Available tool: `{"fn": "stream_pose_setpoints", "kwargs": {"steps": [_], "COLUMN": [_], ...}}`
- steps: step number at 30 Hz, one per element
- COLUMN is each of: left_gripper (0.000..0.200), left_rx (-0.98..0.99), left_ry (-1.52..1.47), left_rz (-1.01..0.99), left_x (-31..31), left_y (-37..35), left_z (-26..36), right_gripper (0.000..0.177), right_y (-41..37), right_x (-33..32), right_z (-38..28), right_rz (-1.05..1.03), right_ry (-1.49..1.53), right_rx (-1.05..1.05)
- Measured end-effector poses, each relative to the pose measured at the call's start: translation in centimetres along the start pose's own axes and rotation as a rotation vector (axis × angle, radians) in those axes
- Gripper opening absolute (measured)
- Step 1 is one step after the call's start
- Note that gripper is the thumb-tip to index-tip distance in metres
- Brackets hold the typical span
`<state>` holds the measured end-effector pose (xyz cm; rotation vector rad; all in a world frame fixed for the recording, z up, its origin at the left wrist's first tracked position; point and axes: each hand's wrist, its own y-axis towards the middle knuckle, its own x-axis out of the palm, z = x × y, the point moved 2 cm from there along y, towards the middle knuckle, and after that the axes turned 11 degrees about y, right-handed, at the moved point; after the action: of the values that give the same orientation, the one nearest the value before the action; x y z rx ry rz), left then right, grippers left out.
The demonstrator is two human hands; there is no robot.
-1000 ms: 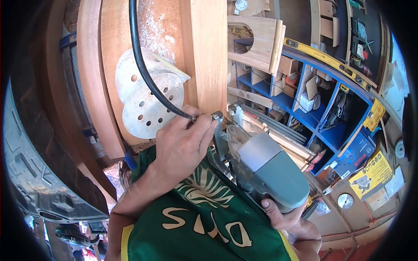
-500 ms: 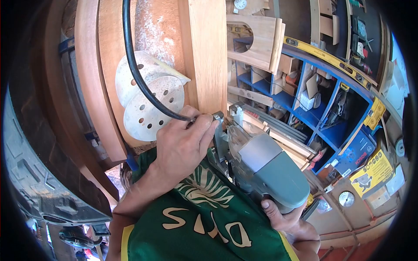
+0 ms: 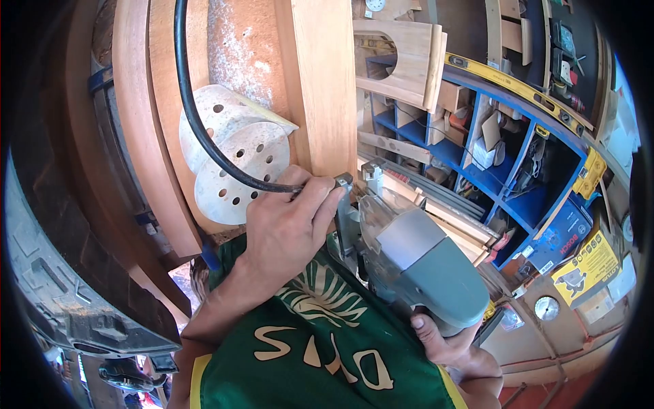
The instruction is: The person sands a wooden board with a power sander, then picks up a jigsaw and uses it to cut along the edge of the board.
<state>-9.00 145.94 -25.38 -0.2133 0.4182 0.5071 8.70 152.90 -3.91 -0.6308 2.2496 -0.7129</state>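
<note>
My left hand (image 3: 286, 218) is closed, with the end of a black cable (image 3: 197, 129) running in between its thumb and fingers. Its fingertips reach the metal base (image 3: 347, 215) of a green jigsaw (image 3: 436, 279); whether they also pinch something small there is hidden. The jigsaw has a grey top and a clear front guard, and lies tilted against the front of my shirt. My right hand (image 3: 446, 341) grips its body from below, thumb showing at the side. Perforated sanding discs (image 3: 242, 160) lie on the wood just beyond my left hand.
Wooden boards (image 3: 323, 82) stretch away ahead of me. To the right stands a blue shelf unit (image 3: 504, 180) holding tools and offcuts, with a yellow spirit level (image 3: 518, 88) along its edge. A dusty black object (image 3: 75, 293) sits at the left.
The view has shifted slightly, and the cable's loop sits a little farther left. Both hands keep nearly the same hold, with the jigsaw moved a touch right and down.
</note>
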Motion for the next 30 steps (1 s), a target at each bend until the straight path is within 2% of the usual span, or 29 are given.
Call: {"fn": "stream_pose_setpoints", "kwargs": {"steps": [14, 17, 30], "left_gripper": [0.01, 0.01, 0.01], "left_rx": [0.022, 0.028, 0.026], "left_ry": [0.014, 0.014, 0.017], "left_rz": [-0.053, -0.058, -0.063], "left_x": [-0.55, -0.56, -0.66], "left_y": [0.69, 0.71, 0.86], "left_z": [-0.26, -0.31, -0.39], "right_gripper": [0.051, 0.05, 0.046], "right_y": [-0.12, 0.31, -0.6], "right_x": [-0.09, 0.36, 0.22], "right_z": [-0.02, -0.27, 0.12], "right_rz": [-0.024, -0.014, 0.043], "right_ry": [-0.005, -0.014, -0.001], "right_rx": [0.012, -0.073, 0.037]}}
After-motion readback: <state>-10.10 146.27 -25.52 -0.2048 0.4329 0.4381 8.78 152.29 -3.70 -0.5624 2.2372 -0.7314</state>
